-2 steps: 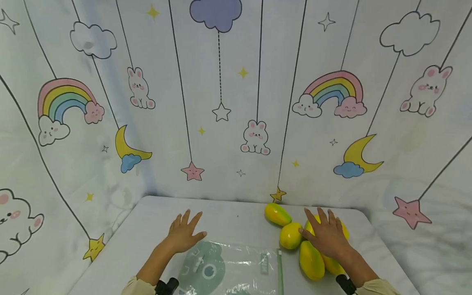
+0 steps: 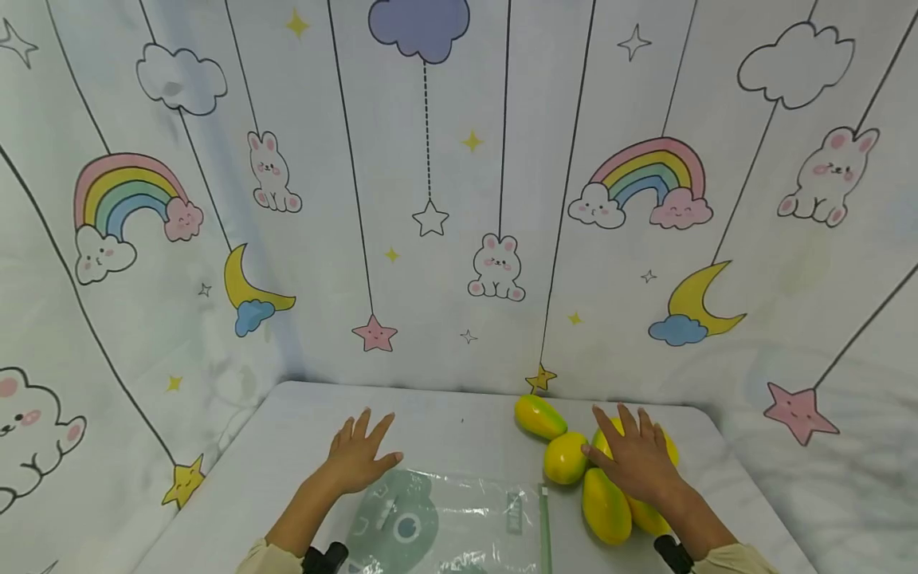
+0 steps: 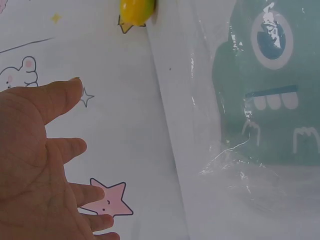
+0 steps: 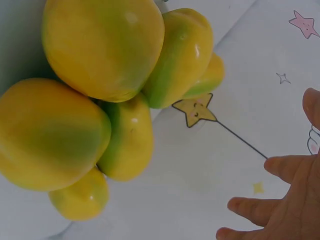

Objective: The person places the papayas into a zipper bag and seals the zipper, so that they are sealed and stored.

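Note:
My left hand (image 2: 356, 460) is held with its fingers spread, just beyond the upper left corner of a clear plastic zip bag (image 2: 480, 510) that has a green cartoon print. In the left wrist view that hand (image 3: 30, 150) holds nothing, and the bag (image 3: 270, 185) lies apart from it. My right hand (image 2: 641, 460), fingers spread too, is over several yellow-green mangoes (image 2: 606, 506) and partly hides them in the head view. The right wrist view shows the mangoes (image 4: 102, 45) clustered apart from the right hand (image 4: 285, 200), whose fingers grip nothing.
One mango (image 2: 539, 417) lies at the back of the white table (image 2: 445, 426), near the wall cloth (image 2: 430, 287) printed with stars, rabbits and rainbows. Dark wrist cameras (image 2: 325, 556) sit on both wrists, beside cream sleeves (image 2: 268, 558).

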{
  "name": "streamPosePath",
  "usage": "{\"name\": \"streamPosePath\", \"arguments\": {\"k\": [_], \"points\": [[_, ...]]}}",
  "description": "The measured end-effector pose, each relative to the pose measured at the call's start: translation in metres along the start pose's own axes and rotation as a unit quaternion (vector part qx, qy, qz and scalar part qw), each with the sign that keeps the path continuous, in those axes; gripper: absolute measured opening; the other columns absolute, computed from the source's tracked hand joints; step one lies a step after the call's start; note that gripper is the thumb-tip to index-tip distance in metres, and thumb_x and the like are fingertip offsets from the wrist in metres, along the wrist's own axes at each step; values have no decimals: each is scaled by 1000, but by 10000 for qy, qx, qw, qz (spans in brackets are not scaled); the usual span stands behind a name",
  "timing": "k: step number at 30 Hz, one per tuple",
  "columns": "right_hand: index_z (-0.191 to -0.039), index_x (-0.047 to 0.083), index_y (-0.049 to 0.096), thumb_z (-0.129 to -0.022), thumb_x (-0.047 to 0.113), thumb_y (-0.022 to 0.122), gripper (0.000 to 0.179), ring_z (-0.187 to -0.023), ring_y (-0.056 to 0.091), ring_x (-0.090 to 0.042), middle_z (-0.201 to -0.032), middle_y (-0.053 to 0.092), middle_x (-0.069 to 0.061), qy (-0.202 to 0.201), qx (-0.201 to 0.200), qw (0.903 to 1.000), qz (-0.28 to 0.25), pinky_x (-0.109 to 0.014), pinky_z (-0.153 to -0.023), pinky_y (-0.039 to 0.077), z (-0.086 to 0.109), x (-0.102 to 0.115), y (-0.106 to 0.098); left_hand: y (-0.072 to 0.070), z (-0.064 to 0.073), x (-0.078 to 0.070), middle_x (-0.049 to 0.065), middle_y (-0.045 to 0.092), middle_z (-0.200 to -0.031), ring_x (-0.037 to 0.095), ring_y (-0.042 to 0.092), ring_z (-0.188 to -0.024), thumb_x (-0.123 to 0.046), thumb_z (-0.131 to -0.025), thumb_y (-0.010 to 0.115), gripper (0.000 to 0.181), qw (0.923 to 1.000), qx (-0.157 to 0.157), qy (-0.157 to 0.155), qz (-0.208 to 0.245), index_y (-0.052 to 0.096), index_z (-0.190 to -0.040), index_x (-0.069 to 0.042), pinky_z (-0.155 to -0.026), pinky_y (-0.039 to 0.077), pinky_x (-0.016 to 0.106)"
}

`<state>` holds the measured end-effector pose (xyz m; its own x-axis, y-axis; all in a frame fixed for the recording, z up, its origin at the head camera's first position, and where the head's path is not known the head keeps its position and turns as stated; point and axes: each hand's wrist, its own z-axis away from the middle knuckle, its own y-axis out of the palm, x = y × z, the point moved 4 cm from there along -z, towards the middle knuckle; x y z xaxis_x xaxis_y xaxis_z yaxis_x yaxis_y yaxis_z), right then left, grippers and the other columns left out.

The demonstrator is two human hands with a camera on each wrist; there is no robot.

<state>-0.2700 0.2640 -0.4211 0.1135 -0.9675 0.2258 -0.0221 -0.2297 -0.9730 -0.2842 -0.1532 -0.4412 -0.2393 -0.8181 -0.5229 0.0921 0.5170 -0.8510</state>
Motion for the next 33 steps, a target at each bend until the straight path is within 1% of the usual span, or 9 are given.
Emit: {"name": "streamPosePath", "arguments": {"k": [8,11,14,21,25,28,30,31,33], "points": [[-150,8,36,-94,52,56,75,-134,13,-67,-150,24,-38,-22,-168,9998,45,-78,-104,11,9,-4,-2,-2,8,-9,37,19,-153,64,10,-138,-35,-93,65,69,10000,44,36,46,38,-149,-5,-108,10,75],[-150,8,37,-94,52,57,74,-134,14,-67,-149,25,-38,-93,-306,9995,35,-79,-103,12,11,-4,-7,-3,9,-12,38,18,-154,64,9,-138,-34,-93,65,69,9999,62,65,113,38,-149,-5,-108,9,75],[-150,8,37,-94,49,59,73,-134,14,-66,-149,26,-38,-121,-350,9993,5,-79,-103,12,13,-5,-6,0,9,-11,37,18,-154,63,9,-139,-34,-93,65,69,9999,87,83,55,37,-149,-5,-108,9,75],[-149,6,38,-93,48,59,72,-132,18,-66,-147,28,-38,-109,-388,9990,199,-79,-103,16,14,-6,-5,3,4,-4,36,18,-154,63,10,-139,-35,-93,64,69,9999,22,139,-39,37,-150,-6,-108,10,75],[-148,6,40,-93,47,59,71,-132,19,-65,-147,29,-37,-109,-369,9991,168,-78,-103,16,19,-7,-1,7,7,-3,36,17,-155,63,9,-139,-36,-93,64,70,9999,97,98,3,36,-150,-6,-108,10,76],[-148,8,40,-93,48,60,71,-132,20,-65,-147,30,-36,-155,-338,9992,155,-79,-102,18,22,-5,3,17,11,-7,36,18,-155,63,11,-139,-37,-93,64,70,9998,135,113,-36,37,-150,-7,-108,11,75],[-148,9,41,-92,48,62,71,-132,20,-66,-147,31,-35,-209,-332,9991,144,-79,-102,19,23,-4,7,30,17,-12,35,25,-153,63,17,-137,-40,-94,63,68,9992,204,247,-218,39,-149,-7,-106,17,76],[-147,9,42,-91,48,63,71,-132,22,-66,-146,32,-35,-254,-354,9989,159,-79,-101,20,24,-3,9,39,20,-15,35,28,-151,63,21,-136,-42,-94,62,68,9985,306,322,-322,40,-148,-8,-105,20,76],[-146,9,44,-90,45,66,70,-131,24,-66,-145,35,-35,-361,-402,9983,205,-78,-100,23,28,-1,15,61,28,-21,33,33,-149,62,26,-134,-48,-94,59,68,9952,704,462,-508,42,-148,-10,-102,24,77]]}}
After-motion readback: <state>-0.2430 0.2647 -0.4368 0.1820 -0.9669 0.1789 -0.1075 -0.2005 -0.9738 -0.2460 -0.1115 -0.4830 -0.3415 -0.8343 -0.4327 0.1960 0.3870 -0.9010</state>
